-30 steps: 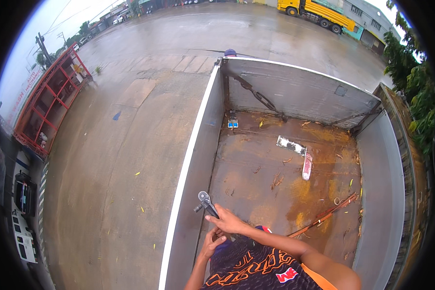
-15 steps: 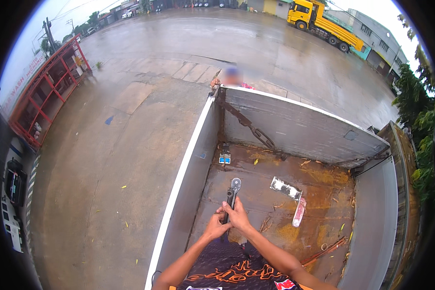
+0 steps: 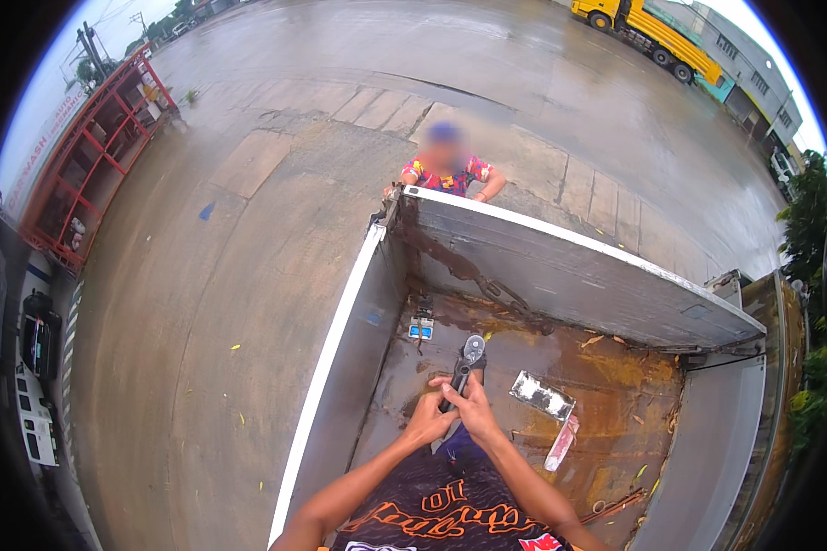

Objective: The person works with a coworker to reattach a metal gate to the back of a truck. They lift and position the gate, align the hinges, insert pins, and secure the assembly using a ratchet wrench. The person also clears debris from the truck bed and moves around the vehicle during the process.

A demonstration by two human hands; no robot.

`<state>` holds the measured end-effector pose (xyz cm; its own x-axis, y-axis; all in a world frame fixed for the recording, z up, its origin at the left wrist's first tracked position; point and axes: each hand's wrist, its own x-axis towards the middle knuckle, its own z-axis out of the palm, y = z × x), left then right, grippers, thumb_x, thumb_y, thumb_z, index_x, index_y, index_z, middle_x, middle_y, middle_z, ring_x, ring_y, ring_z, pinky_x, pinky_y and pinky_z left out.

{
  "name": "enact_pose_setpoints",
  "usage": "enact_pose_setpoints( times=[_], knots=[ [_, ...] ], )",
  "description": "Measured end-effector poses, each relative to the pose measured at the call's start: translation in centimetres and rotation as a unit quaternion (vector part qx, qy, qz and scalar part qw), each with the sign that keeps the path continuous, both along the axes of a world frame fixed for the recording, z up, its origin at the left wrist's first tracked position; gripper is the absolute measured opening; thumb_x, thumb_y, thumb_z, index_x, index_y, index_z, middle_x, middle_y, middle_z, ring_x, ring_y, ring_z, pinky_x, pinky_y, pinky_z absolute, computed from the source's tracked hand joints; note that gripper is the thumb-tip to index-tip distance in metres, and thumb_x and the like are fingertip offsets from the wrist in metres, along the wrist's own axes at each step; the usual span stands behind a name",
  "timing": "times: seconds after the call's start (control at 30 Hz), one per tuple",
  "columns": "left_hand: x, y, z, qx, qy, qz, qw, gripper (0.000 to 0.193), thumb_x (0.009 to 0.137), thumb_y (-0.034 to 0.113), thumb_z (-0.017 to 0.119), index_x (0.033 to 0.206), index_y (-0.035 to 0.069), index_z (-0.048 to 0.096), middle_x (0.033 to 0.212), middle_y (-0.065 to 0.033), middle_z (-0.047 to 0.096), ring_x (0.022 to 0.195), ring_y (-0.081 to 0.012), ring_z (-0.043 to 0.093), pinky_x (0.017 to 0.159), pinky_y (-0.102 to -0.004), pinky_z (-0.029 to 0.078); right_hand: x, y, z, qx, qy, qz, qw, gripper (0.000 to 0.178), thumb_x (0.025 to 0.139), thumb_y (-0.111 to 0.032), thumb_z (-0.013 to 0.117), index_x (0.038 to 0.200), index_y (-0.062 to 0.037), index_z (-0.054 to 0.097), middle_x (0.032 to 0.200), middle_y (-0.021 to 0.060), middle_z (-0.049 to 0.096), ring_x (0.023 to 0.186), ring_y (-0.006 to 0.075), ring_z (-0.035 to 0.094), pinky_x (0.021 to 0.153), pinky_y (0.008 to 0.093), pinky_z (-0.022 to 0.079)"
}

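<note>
My left hand (image 3: 427, 421) and my right hand (image 3: 475, 410) meet in front of my body, over the rusty truck bed floor. Both are closed around the dark handle of a ratchet wrench (image 3: 473, 348), whose round silver head points away from me. Lying against it is a second dark tool (image 3: 461, 375) with a ring-shaped end, perhaps another wrench. My fingers cover most of both handles, so which hand bears which tool is unclear.
A person (image 3: 446, 170) stands outside the far wall (image 3: 560, 248), hands at its top edge. A white-edged side wall (image 3: 340, 340) runs along my left. On the floor lie a blue-and-white item (image 3: 421, 328), a scuffed white plate (image 3: 542, 395), a pinkish strip (image 3: 561, 443) and rusty rods (image 3: 620, 503).
My view has tilted down and shifted. The person outside has risen into fuller view behind the far wall. My hands still hold the tools, with the fingers slightly shifted.
</note>
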<state>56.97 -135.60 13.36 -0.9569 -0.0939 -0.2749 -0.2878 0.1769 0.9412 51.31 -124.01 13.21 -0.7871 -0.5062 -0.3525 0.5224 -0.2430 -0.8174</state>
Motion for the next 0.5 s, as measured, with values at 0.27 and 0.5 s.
enact_pose_setpoints(
  times=[0.27,0.5],
  knots=[
    [-12.1,0.3,-1.4,-0.065,-0.127,0.115,0.983,0.031,0.091,0.022,0.069,0.101,-0.008,0.067,0.067,-0.0207,0.064,0.059,-0.0304,0.065,0.056,-0.0440,0.047,-15.1,-1.3,-5.1,-0.019,-0.137,0.152,0.979,0.028,0.098,-0.005,0.068,0.119,-0.0031,0.051,0.114,0.0110,0.070,0.103,0.0162,0.067,0.094,0.0339,0.053],
    [-20.3,1.1,-3.0,-0.047,-0.116,0.174,0.977,0.032,0.093,0.022,0.069,0.091,-0.009,0.065,0.064,-0.0159,0.061,0.058,-0.0189,0.059,0.056,-0.0399,0.044,-24.5,-1.5,-6.4,-0.046,-0.220,0.168,0.960,0.031,0.095,-0.005,0.072,0.121,-0.0032,0.054,0.107,0.0090,0.071,0.101,0.0183,0.069,0.092,0.0340,0.055]
  ],
)
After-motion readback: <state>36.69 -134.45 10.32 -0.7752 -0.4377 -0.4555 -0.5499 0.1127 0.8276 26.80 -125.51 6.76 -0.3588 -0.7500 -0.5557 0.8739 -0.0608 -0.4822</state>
